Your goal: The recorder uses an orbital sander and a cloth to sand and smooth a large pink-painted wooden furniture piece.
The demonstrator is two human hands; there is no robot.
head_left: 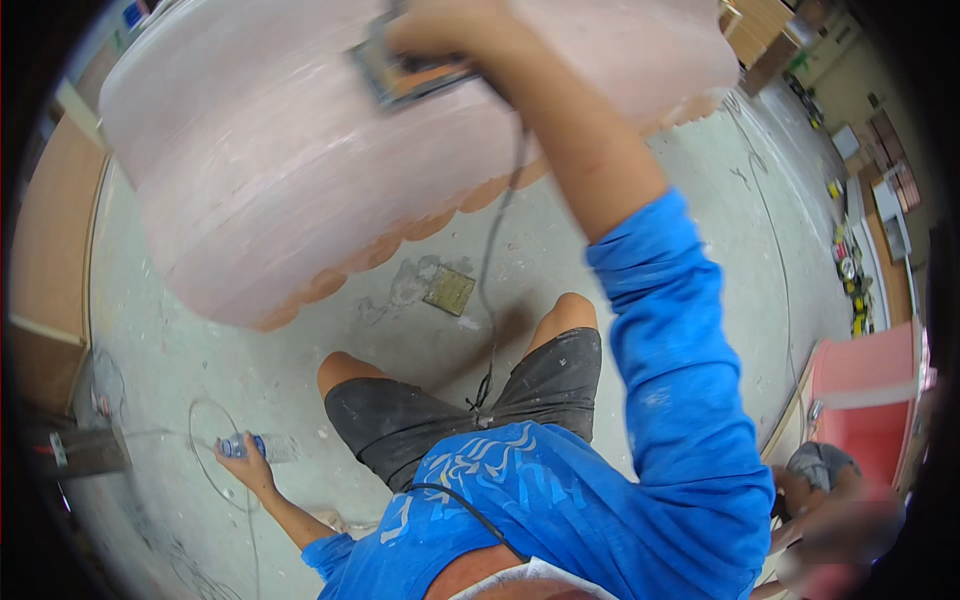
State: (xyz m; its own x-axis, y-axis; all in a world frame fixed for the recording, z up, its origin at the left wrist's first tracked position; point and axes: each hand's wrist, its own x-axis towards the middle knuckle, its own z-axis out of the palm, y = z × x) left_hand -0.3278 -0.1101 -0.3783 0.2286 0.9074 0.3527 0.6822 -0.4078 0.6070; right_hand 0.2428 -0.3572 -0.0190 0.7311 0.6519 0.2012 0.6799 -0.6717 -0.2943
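Note:
My right hand (pixel 440 28) is closed around an electric sander (pixel 412 84), whose flat pad lies against a large, pale pink, curved panel (pixel 270 150). Motion blurs the sander and the hand somewhat. From the tool a dark cord (pixel 493 235) hangs down between my knees. Low on the left, my left hand (pixel 248 466) grips a clear plastic bottle (pixel 272 448) with a blue part near the fingers. The bottle lies on its side in the picture, well apart from the panel. Along its lower edge the panel shows scalloped, orange-brown patches.
On the dusty grey floor (pixel 400 345) lies a yellowish square pad (pixel 449 290). Cables (pixel 765 190) trail at right and left. Wooden panels (pixel 55 220) stand at left. A pink, box-like piece (pixel 865 385) stands at right, with another person (pixel 825 490) close by, blurred.

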